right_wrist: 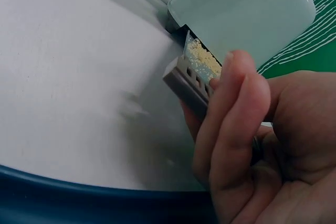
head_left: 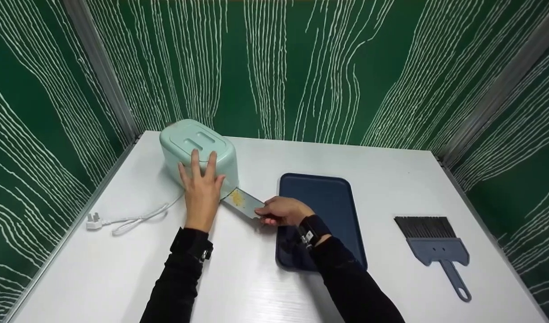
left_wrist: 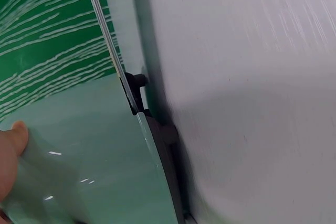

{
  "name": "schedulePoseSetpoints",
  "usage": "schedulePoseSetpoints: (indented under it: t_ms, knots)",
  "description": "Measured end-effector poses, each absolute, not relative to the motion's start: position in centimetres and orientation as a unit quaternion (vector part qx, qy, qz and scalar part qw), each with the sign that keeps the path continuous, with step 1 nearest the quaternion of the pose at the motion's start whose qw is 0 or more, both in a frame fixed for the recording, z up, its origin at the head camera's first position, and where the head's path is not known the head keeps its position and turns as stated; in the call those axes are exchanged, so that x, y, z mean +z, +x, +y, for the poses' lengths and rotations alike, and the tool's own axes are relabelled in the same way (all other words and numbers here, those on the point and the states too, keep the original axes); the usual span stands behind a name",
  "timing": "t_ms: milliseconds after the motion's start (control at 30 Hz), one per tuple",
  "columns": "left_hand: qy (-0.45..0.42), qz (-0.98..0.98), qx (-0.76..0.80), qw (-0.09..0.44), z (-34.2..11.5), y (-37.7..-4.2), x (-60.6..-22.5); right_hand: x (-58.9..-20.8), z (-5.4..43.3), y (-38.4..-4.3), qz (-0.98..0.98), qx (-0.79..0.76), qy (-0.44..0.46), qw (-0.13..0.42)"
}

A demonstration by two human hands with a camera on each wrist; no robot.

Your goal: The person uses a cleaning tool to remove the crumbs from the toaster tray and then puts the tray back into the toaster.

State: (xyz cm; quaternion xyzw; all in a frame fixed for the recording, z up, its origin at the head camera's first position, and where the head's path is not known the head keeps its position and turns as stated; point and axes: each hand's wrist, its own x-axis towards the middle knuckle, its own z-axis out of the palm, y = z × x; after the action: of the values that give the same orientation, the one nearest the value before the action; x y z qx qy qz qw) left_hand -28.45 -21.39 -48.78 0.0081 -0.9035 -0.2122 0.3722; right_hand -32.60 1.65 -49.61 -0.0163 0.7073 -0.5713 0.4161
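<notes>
A mint-green toaster (head_left: 198, 148) stands at the back left of the white table. My left hand (head_left: 202, 193) rests on it with fingers spread and straight over its near side and top edge. In the left wrist view a thumb (left_wrist: 16, 140) touches the glossy side. A flat metal crumb tray (head_left: 245, 204) sticks partly out of the toaster's low end slot, its far part hidden inside. Yellow crumbs (right_wrist: 202, 56) lie on it near the opening. My right hand (head_left: 285, 211) pinches the tray's outer end between thumb and curled fingers.
A dark blue rectangular tray (head_left: 319, 193) lies under the right forearm, its rim close below that hand. To its right is a blue-grey brush (head_left: 438, 251) with black bristles. The toaster's white cord and plug (head_left: 94, 220) lie at the left. Green patterned panels (head_left: 274, 67) enclose the table.
</notes>
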Motion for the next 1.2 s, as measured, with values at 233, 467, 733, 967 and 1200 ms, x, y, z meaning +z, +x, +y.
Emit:
schedulePoseSetpoints:
  t_ms: [233,467,733,967,1200]
  knots:
    - [0.010,-0.904,-0.220,0.367,-21.4,-28.4,-48.7,-49.5,2.0,-32.3,0.706,-0.577,-0.021,0.410]
    - [0.009,-0.902,-0.216,0.373,-21.4,-28.5,-48.8,-49.4,2.6,-32.1,0.711,-0.574,-0.021,0.407]
    - [0.000,-0.897,-0.212,0.387,-21.5,-28.5,-48.9,-49.4,3.2,-31.9,0.719,-0.571,-0.023,0.396]
    - [0.010,-0.902,-0.223,0.369,-21.5,-28.3,-48.8,-49.1,3.8,-31.7,0.721,-0.565,-0.040,0.398]
    - [0.012,-0.906,-0.223,0.360,-21.4,-28.4,-48.7,-49.1,4.8,-31.6,0.726,-0.565,-0.047,0.390]
